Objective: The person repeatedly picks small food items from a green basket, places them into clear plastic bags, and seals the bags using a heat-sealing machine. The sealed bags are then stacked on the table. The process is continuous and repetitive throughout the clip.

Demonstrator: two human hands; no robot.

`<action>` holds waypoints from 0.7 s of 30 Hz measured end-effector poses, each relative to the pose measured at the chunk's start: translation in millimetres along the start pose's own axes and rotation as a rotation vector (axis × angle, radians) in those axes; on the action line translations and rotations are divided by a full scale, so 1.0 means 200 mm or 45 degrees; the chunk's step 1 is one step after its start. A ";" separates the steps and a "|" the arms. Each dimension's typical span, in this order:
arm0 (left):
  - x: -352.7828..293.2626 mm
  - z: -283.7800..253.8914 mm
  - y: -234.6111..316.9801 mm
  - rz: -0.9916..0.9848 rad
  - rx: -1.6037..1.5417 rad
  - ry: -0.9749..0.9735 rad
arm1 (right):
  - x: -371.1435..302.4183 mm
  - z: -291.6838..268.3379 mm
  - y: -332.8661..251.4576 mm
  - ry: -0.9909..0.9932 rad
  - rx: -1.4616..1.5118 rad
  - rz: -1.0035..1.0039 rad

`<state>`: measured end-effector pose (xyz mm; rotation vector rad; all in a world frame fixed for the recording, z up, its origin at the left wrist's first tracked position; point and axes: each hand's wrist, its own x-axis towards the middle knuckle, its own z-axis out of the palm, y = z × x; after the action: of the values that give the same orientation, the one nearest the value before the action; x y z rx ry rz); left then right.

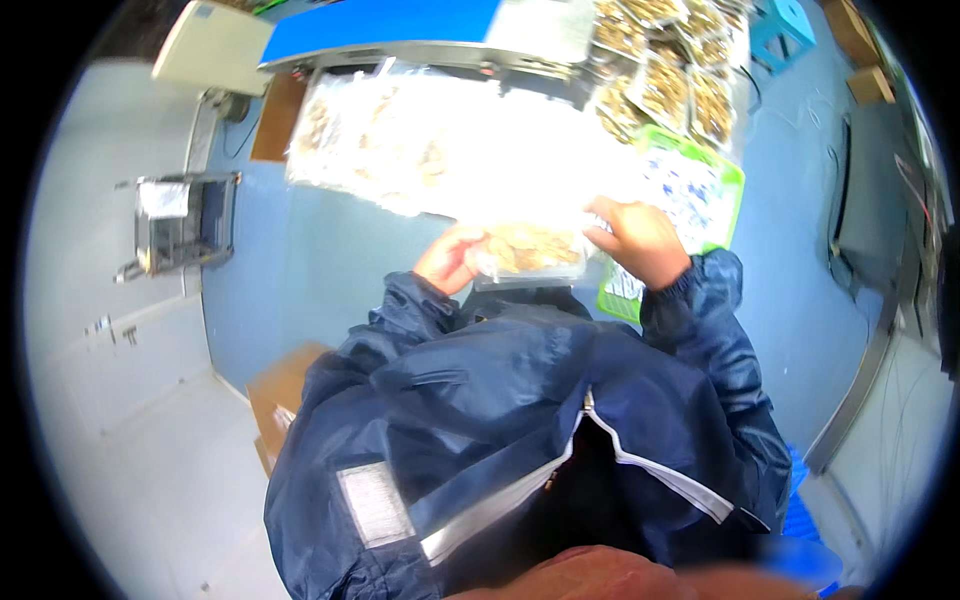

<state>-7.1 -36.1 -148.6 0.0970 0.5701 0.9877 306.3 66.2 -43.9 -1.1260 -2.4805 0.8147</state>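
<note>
A clear plastic bag (535,250) with yellowish-brown pieces in it is held up in front of my body, at the near edge of the table. My left hand (450,260) grips its left edge, thumb and fingers closed on the plastic. At the bag's upper right corner, my right hand (643,240) is closed in a pinch. Strong glare whitens the bag's upper part and the table beyond, hiding detail there. Further left on the table lie several clear bags (375,140) with pale brown contents.
Beside my right hand stands a green basket (738,200) of blue-and-white packets. Many filled bags (665,85) cover the far right. A blue-topped machine (385,30) borders the table's back. There is a blue stool (783,35) far right and a cardboard box (285,385) lower left.
</note>
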 end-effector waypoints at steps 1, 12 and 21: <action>0.00 0.06 0.01 0.029 0.023 0.043 | 0.04 -0.02 -0.04 0.032 -0.009 0.089; -0.11 0.17 0.21 0.286 -0.099 0.057 | 0.49 0.05 -0.26 -0.069 0.214 -0.195; -0.23 -0.46 1.20 0.938 0.133 0.501 | 0.75 0.52 0.72 -0.119 -0.357 0.514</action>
<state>-254.4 44.4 -129.0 0.2173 0.9811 1.7122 244.8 217.9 -207.5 -1.7644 -2.5366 0.6392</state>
